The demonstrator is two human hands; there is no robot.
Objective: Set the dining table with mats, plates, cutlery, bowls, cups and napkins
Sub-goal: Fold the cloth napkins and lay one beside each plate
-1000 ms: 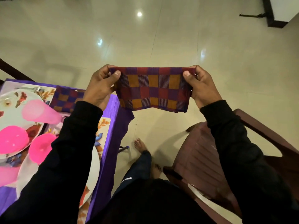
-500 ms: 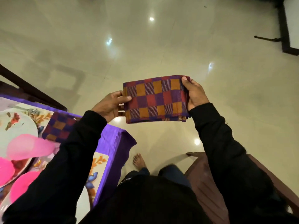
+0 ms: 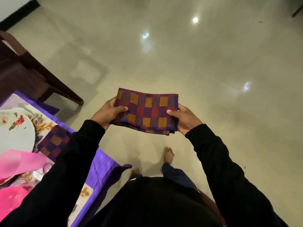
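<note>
Two hands, left and right, hold one folded napkin.

Both arms are stretched forward and slightly bent, clad in black sleeves to the wrists. The left hand is held at the left edge of a folded checked napkin, with the thumb laid across the top and the fingers curled beneath. The right hand is held at the right edge in the same way, thumb on top and fingers under. The two hands are kept level, well apart, palms turned inward.
</note>
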